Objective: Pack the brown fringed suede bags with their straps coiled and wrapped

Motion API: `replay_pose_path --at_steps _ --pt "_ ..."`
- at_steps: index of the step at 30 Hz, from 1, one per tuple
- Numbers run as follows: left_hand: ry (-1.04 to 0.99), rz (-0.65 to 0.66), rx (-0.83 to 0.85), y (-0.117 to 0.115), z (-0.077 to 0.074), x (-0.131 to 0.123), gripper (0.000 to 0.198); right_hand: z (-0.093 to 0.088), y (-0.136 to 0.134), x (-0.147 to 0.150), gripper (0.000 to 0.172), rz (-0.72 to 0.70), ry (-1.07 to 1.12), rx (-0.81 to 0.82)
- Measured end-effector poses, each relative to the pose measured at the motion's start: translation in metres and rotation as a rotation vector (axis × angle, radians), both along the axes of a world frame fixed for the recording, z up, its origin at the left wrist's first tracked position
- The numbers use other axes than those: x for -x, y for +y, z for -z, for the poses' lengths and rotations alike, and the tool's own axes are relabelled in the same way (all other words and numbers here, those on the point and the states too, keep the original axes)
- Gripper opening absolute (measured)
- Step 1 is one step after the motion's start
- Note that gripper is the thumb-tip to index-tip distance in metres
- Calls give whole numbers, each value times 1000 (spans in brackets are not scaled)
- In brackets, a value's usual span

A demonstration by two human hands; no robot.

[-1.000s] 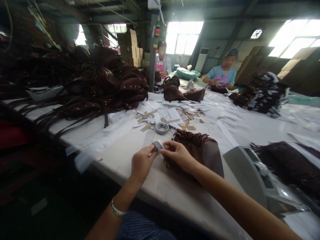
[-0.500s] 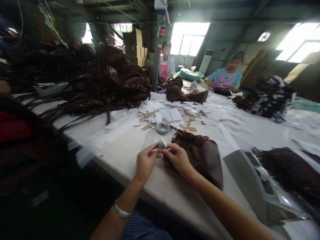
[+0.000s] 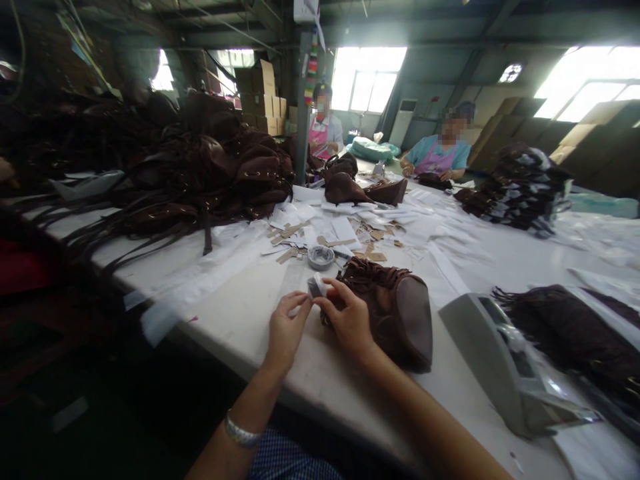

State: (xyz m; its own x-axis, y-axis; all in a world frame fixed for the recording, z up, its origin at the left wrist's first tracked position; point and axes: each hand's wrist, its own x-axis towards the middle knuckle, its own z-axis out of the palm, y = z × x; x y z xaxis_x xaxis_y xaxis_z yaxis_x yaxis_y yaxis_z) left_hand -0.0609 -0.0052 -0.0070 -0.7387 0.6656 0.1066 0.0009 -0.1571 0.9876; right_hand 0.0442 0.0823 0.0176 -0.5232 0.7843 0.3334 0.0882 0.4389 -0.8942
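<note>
Barely any change in the last second. Right hand (image 3: 347, 321) still pinches the small tape roll (image 3: 316, 285). Left hand (image 3: 285, 330) fingertips sit at its 8 o'clock edge, and I can't tell if they grip. Fringed bag (image 3: 400, 313) at 3 o'clock, spare roll (image 3: 321, 257) at 12.

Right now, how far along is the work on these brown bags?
Done, it seems: the white-wrapped stack far right. In hand: the left hand and right hand pinch a small tape roll beside a fringed bag, with no tape visible on it yet. Left, probably: that bag, another bag at right and the big pile.
</note>
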Motion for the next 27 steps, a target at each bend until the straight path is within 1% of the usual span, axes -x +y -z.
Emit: replay_pose_path --at_steps 3,6,8,10,13,16,17,21,23,25,27 --pt "-78 90 -21 -3 -2 -3 30 -4 -2 -2 34 -2 19 -21" --pt "-249 185 -81 -5 -7 -8 35 -6 -2 -4 25 25 34 -35" --pt "-322 224 -113 -5 -10 -11 37 -6 -2 -4 21 40 48 -20" --pt "-351 237 -130 -3 -11 -14 35 -4 -2 -4 21 24 67 28" --pt "-375 207 -142 1 -12 -16 32 -1 -5 -4 16 -11 98 73" --pt "-403 152 -149 4 -10 -18 29 2 -10 -4 6 -9 108 13" --pt "-404 135 -146 5 -10 -18 29 3 -11 -5 6 1 105 -9" --pt "-366 60 -78 8 -6 -19 33 6 -15 -5 17 63 67 -73" --pt "-373 35 -57 10 -5 -20 34 7 -14 -6 18 80 44 -102" --pt "-395 37 -70 13 -5 -21 34 6 -11 -6 17 59 55 -90" --pt "-407 60 -86 16 -6 -22 35 6 -9 -8 16 28 105 -43"
